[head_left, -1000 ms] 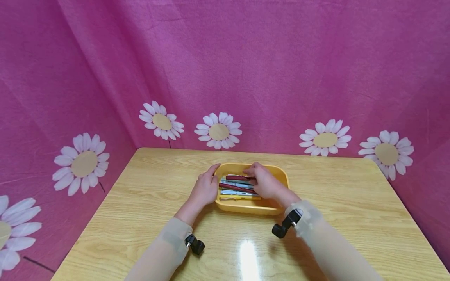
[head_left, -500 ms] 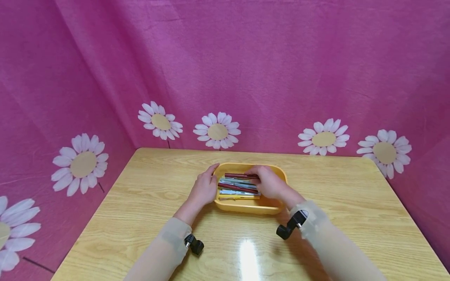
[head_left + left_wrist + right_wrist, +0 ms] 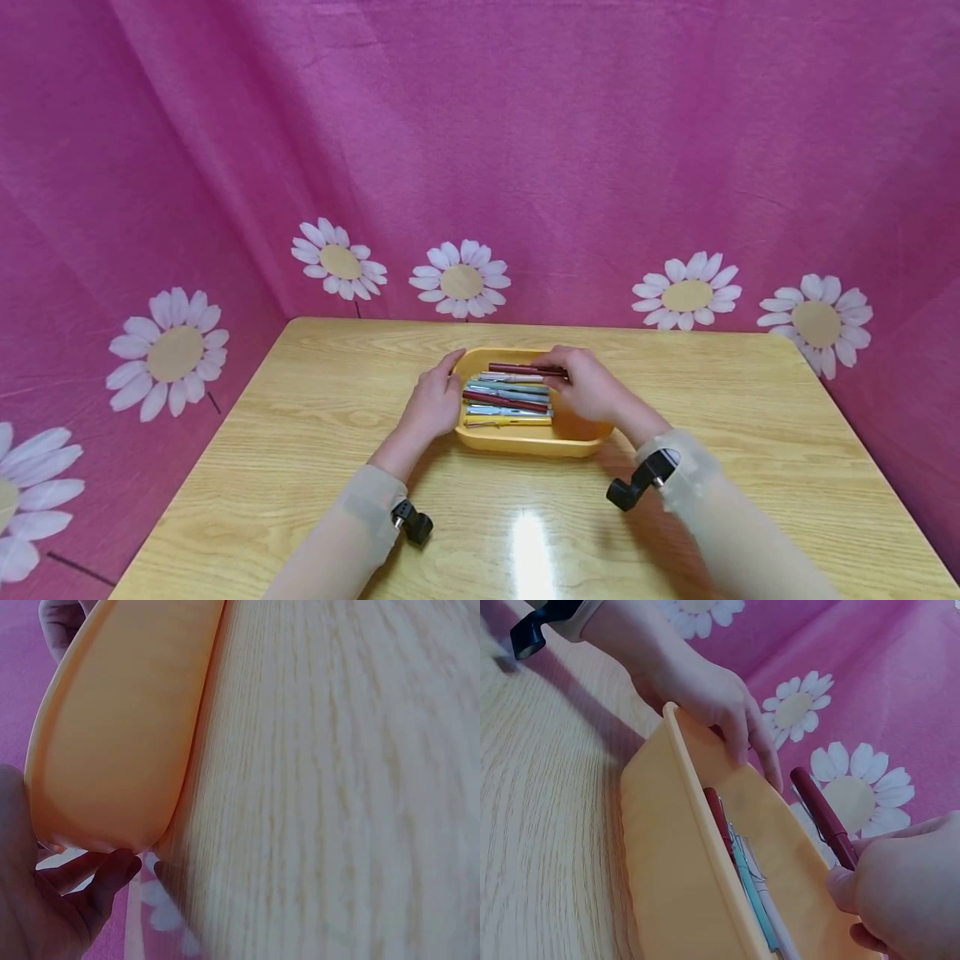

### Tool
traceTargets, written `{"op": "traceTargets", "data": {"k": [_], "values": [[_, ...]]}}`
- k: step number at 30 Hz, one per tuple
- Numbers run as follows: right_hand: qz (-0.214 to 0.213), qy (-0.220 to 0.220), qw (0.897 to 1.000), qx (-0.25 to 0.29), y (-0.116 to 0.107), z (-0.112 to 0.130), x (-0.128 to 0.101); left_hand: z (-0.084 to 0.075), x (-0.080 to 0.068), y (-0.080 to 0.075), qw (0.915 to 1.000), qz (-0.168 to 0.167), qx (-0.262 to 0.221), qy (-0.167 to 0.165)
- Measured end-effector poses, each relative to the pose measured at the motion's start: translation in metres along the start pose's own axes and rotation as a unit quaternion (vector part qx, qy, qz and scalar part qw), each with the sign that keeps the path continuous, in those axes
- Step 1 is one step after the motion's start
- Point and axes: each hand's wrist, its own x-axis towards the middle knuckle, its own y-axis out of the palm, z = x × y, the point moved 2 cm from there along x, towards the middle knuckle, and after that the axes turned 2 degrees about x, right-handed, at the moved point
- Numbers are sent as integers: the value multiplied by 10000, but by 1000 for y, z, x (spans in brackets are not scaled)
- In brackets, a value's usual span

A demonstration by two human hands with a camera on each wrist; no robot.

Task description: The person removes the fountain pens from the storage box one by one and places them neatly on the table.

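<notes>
A yellow-orange plastic basket (image 3: pixel 534 448) stands on the table, holding several pens side by side. My left hand (image 3: pixel 435 402) grips its left end, fingers over the rim, as the right wrist view also shows. Over the far side of the basket, my right hand (image 3: pixel 592 387) pinches a dark red pen (image 3: pixel 821 806) between thumb and fingers. The pen's clip faces the basket, tilted up above the other pens. Below it lie light blue and silvery pens, another dark red pen (image 3: pixel 502 402), and a yellow pen (image 3: pixel 510 422) nearest the front wall.
The wood-grain table (image 3: pixel 330 392) runs back to a pink curtain (image 3: pixel 525 150) printed with white daisies. Black wrist cameras (image 3: pixel 636 482) are strapped to both forearms. Inside the basket, the pens lie toward the left.
My right hand has lifted the dark red pen from the back of the basket and drawn it slightly right, uncovering a silvery pen. The left hand stays at the basket's end.
</notes>
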Motion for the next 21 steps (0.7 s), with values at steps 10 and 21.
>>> {"op": "traceTargets", "data": {"k": [10, 21], "values": [[-129, 35, 9995, 286, -14, 4, -12, -1, -2, 0, 10000, -12, 21, -25], [-392, -29, 9992, 121, -39, 5, -26, -4, -2, 1, 10000, 22, 40, 31]]}}
